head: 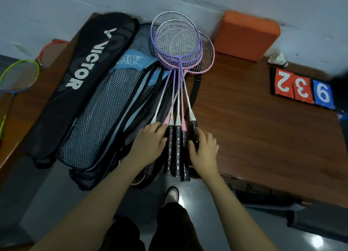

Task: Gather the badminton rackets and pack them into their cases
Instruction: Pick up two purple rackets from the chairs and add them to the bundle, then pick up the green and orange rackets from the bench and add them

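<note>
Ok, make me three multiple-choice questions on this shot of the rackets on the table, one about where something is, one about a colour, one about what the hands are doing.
1. Where does the orange block sit?
A. At the table's far edge, right of the racket heads
B. On the black Victor case
C. On the floor

2. What colour is the rim of the racket at the far left?
A. Pink
B. Green
C. White

3. What are the two hands doing?
A. Zipping a case
B. Lifting the shuttlecock
C. Resting on the black handles of the bunched rackets

Answers:
1. A, the block stands on the table by the wall, beside the purple and pink racket heads.
2. B, its frame is bright green.
3. C, the left hand and the right hand flank the grips, fingers laid on them.
</note>
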Demonstrator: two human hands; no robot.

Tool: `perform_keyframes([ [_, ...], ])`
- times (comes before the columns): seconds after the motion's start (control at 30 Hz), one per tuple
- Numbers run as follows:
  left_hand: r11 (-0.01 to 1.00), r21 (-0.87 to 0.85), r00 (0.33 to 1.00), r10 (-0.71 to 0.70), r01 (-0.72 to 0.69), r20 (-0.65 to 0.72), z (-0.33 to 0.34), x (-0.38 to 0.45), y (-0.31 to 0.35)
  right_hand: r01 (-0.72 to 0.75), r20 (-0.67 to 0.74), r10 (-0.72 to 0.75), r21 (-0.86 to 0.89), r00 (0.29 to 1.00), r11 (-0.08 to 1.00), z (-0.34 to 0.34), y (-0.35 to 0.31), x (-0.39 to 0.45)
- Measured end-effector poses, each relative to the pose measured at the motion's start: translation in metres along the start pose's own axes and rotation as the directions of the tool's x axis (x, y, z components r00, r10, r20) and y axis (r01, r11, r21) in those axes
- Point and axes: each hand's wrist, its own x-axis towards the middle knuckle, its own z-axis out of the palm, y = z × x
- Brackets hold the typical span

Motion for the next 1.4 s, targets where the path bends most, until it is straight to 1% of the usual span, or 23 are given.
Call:
perform_keyframes([
  [0.07, 1.000, -0.004, 0.998, 0.020, -0.020, -0.052, -0.013, -0.013, -0.017, 0.022, 0.003, -0.022, 0.033, 1.000, 0.999, 0.000, -0.018, -0.006],
  [0.17, 0.999, 0.004, 0.987, 0.050, -0.050, -0.152, -0.040, -0.040, -0.052, 0.082, -0.033, -0.082, -0.007, 0.996, 0.997, 0.009, -0.055, -0.019],
  [0.33, 0.999, 0.005, 0.957, 0.048, -0.049, -0.286, -0.080, -0.116, -0.141, 0.210, -0.060, -0.212, -0.023, 0.976, 0.977, 0.061, -0.143, -0.057],
  [0.4, 1.000, -0.001, 0.961, -0.011, 0.012, -0.277, -0.098, -0.156, -0.184, 0.255, -0.075, -0.255, -0.005, 0.964, 0.967, 0.091, -0.183, -0.079],
  [0.47, 0.996, -0.005, 0.963, -0.092, 0.094, -0.252, -0.116, -0.195, -0.228, 0.269, -0.050, -0.267, 0.035, 0.962, 0.963, 0.123, -0.222, -0.099],
  [0.6, 0.965, -0.022, 0.940, -0.260, 0.262, -0.221, -0.145, -0.269, -0.312, 0.331, 0.071, -0.340, 0.108, 0.938, 0.937, 0.186, -0.301, -0.129],
  [0.7, 0.927, -0.050, 0.910, -0.375, 0.372, -0.179, -0.149, -0.309, -0.363, 0.353, 0.176, -0.373, 0.137, 0.911, 0.926, 0.225, -0.349, -0.141],
  [0.77, 0.883, -0.081, 0.874, -0.469, 0.462, -0.129, -0.141, -0.332, -0.393, 0.317, 0.298, -0.340, 0.125, 0.892, 0.940, 0.252, -0.370, -0.143],
  [0.83, 0.808, -0.093, 0.806, -0.588, 0.581, -0.066, -0.126, -0.351, -0.415, 0.271, 0.437, -0.277, 0.076, 0.856, 0.959, 0.279, -0.386, -0.141],
  [0.9, 0.747, -0.126, 0.752, -0.659, 0.653, -0.004, -0.111, -0.365, -0.435, 0.233, 0.542, -0.212, 0.031, 0.813, 0.972, 0.305, -0.399, -0.136],
  [1.03, 0.644, -0.130, 0.657, -0.740, 0.754, 0.141, -0.092, -0.379, -0.481, 0.154, 0.658, -0.086, -0.046, 0.748, 0.987, 0.357, -0.419, -0.116],
  [1.13, 0.505, -0.174, 0.533, -0.811, 0.846, 0.239, -0.091, -0.373, -0.522, 0.128, 0.718, -0.022, -0.093, 0.695, 0.987, 0.398, -0.433, -0.091],
  [1.2, 0.435, -0.191, 0.473, -0.837, 0.880, 0.274, -0.094, -0.363, -0.549, 0.105, 0.734, 0.003, -0.101, 0.679, 0.989, 0.423, -0.447, -0.072],
  [1.27, 0.407, -0.185, 0.446, -0.841, 0.895, 0.307, -0.101, -0.348, -0.574, 0.061, 0.737, 0.032, -0.100, 0.676, 0.993, 0.443, -0.464, -0.054],
  [1.4, 0.460, -0.165, 0.488, -0.806, 0.873, 0.336, -0.112, -0.307, -0.617, -0.062, 0.715, 0.072, -0.041, 0.695, 0.997, 0.469, -0.489, -0.017],
])
